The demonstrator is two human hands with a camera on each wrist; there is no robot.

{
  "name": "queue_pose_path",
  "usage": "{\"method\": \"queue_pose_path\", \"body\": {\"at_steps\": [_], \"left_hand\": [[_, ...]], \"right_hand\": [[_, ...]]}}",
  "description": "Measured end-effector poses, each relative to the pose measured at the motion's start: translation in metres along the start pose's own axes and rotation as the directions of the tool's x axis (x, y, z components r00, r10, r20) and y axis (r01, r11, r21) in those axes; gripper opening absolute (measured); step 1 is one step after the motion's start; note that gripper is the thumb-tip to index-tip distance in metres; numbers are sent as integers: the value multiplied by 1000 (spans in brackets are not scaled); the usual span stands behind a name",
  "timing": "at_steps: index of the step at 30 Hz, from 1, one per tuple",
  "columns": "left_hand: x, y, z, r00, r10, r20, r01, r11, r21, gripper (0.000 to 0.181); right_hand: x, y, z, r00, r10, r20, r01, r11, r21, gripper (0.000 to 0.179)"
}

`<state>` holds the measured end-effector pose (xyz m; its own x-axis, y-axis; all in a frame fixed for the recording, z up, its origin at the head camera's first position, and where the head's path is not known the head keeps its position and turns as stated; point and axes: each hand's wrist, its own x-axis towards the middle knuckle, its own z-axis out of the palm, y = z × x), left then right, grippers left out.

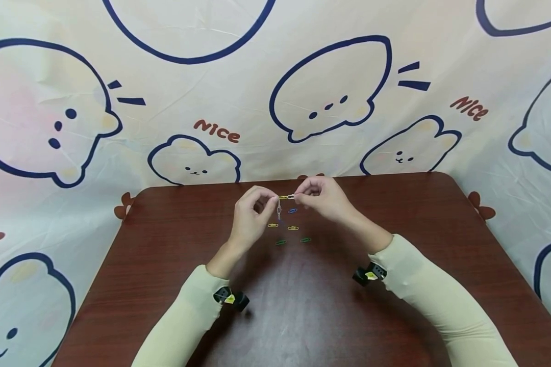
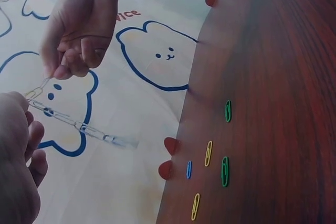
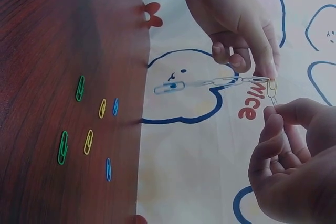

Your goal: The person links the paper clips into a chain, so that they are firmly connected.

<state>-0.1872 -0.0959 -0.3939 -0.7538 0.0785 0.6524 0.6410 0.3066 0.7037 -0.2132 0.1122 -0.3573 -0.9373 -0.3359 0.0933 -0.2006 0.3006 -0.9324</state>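
Note:
Thumb and fingertips of my left hand [image 1: 253, 211] pinch a yellow paper clip [image 1: 282, 197] at its left end. From beside those fingertips hangs a chain of pale linked paper clips [image 3: 227, 81], its lower end blurred. My right hand [image 1: 326, 199] pinches a white paper clip [image 1: 291, 197] that meets the yellow one between the hands. In the right wrist view both hands' fingertips are close together, with the yellow clip between them. Both hands are held above the far part of the table.
Loose paper clips lie on the brown table [image 1: 284, 306] beneath the hands: two green [image 3: 80, 88], two yellow [image 3: 102, 108] and two blue [image 3: 108, 170]. A cloth [image 1: 257, 92] with cartoon drawings hangs behind the far edge. Each sleeve carries a small black wrist camera [image 1: 231, 298].

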Motion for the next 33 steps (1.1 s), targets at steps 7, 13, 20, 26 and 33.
{"method": "queue_pose_path", "body": {"at_steps": [7,13,20,26,33], "left_hand": [[-3,-14,-3,999,-25,40,26,1000,-13,4],[-4,-15,-7,993,-18,115,12,998,58,4],[-5,-18,-10,988,-31,153,10,991,131,4],[-2,-17,-11,987,-33,156,16,994,112,6],[3,-12,-8,986,-20,164,8,997,72,7]], "right_hand": [[0,-2,-1,1000,-1,-3,1,1000,23,8],[-1,-4,1,1000,-12,-9,12,999,40,9],[-1,-4,2,999,-33,-12,34,998,48,10],[-3,-1,-1,999,-22,-25,23,999,28,9],[-4,4,0,999,-52,-7,52,998,25,8]]}}
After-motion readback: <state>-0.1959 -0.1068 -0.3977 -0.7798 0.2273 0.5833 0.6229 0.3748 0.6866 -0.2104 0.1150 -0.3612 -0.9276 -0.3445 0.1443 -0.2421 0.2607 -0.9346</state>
